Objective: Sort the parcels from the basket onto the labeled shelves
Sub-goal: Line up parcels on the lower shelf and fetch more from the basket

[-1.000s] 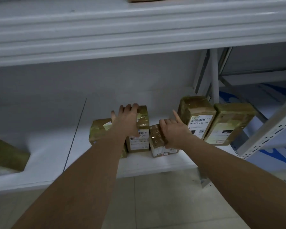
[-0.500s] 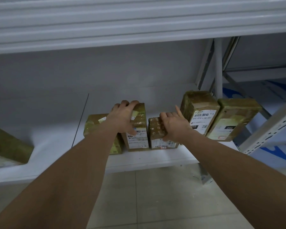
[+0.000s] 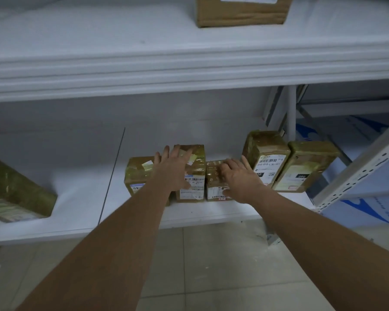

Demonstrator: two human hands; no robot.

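Observation:
Several taped brown parcels stand in a row on the lower white shelf [image 3: 211, 212]. My left hand [image 3: 173, 169] lies with straight fingers over the top and front of a tall parcel [image 3: 194, 173], and it also covers part of the low parcel [image 3: 138, 173] to the left. My right hand [image 3: 240, 178] rests with spread fingers on a small parcel [image 3: 213, 180] beside the tall one. Two more parcels, one with a barcode label [image 3: 267, 158] and one greenish [image 3: 305, 167], lean at the right end. The basket is out of view.
A lone parcel [image 3: 16, 191] lies at the shelf's far left. A cardboard box [image 3: 240, 12] sits on the upper shelf [image 3: 121, 70]. A perforated metal upright [image 3: 355, 173] and blue-white sheets stand to the right. Tiled floor lies below.
The fingers of both hands have straightened from a curled grasp on the parcels to lying flat and spread. The view has tilted up, which brings the upper shelf and its box into sight.

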